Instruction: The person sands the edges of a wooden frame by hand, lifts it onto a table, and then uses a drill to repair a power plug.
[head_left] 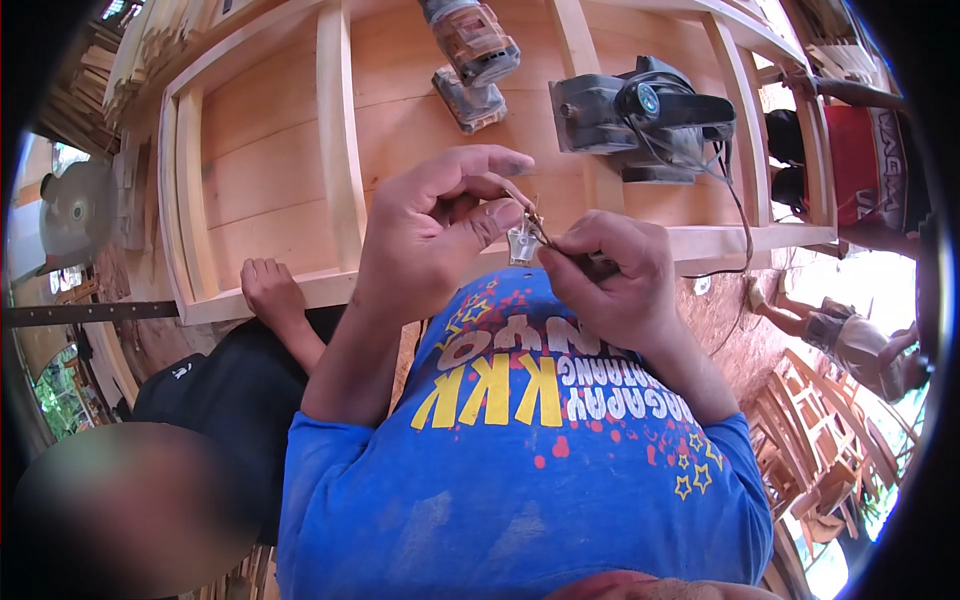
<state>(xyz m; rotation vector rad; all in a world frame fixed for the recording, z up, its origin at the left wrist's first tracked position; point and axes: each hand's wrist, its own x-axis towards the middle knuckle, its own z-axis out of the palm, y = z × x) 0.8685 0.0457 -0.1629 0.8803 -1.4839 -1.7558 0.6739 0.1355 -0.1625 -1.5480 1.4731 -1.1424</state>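
Observation:
My left hand [440, 220] is raised over the near edge of the wooden frame, thumb and curled fingers closed on a thin brown wire-like piece [537, 222], with the index finger stretched out. Just below the left thumb hangs a small clear plastic piece [522, 246]; its exact kind is too small to tell. From the other side, my right hand [615, 275] pinches the lower end of the brown piece between thumb and forefinger. Both hands are close together in front of my blue shirt.
On the wooden frame panel [260, 160] lie a cordless power tool [475, 60] and a black corded power tool [645, 115]; its cord [748, 215] drapes over the edge. A person in black [230, 400] is close on the left, one hand [272, 290] on the frame. Others stand at right.

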